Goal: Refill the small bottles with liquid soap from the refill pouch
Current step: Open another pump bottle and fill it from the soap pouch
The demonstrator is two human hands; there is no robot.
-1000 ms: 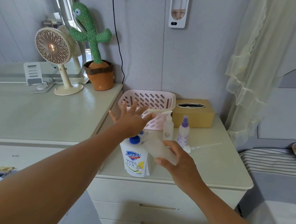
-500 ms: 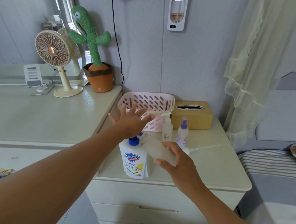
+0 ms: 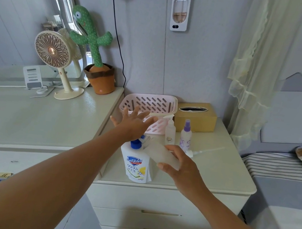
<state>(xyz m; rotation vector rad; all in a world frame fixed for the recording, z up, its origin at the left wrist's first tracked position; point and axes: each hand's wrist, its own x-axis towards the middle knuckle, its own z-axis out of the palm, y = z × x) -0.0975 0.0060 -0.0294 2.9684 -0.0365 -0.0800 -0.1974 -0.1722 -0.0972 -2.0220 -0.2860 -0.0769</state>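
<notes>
A white refill pouch point(image 3: 136, 165) with a blue cap stands near the front edge of the low cabinet point(image 3: 220, 171). My right hand point(image 3: 181, 165) grips a frosted, uncapped bottle point(image 3: 161, 154), tilted with its mouth toward the pouch cap. My left hand point(image 3: 135, 122) hovers above the pouch cap with fingers spread and holds nothing. Two small spray bottles stand behind: a white one point(image 3: 170, 132) and one with a purple top point(image 3: 186, 133). A white pump head with its tube point(image 3: 204, 150) lies on the cabinet to the right.
A pink slotted basket point(image 3: 148, 104) and a tan tissue box point(image 3: 196, 117) stand at the back of the cabinet. On the taller dresser to the left are a desk fan point(image 3: 53, 57) and a cactus toy point(image 3: 96, 54). A bed point(image 3: 283, 185) borders the right.
Both hands and the bottle hold nearly the same pose. Only the view has shifted slightly.
</notes>
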